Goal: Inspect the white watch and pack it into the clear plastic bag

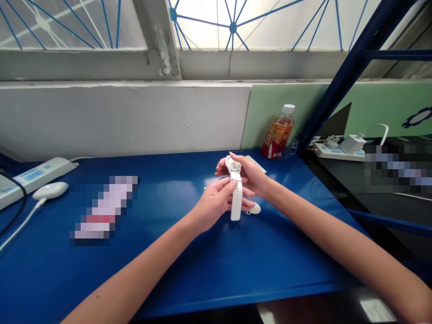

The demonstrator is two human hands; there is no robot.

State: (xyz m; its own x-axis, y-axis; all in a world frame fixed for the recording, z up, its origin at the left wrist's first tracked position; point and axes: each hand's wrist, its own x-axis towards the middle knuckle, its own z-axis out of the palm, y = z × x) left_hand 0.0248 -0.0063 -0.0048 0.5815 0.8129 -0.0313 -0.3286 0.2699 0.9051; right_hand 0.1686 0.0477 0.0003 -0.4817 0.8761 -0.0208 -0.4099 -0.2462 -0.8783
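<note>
Bottle [279,133] behind watch [235,189] on table [175,252]

Two bare forearms in view, no sleeves to the frame edge. Left hand [216,200] and right hand [251,175]: no rings, bracelets or gloves visible.

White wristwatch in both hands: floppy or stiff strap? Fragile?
The white plastic-looking wristwatch has a strap that hangs fairly straight below the left hand, so probably semi-stiff, bendable. It looks light, held by the fingertips. The round face near the right hand is likely the fragile part.

White watch [235,189] (upright) between both hands [232,189]
</note>
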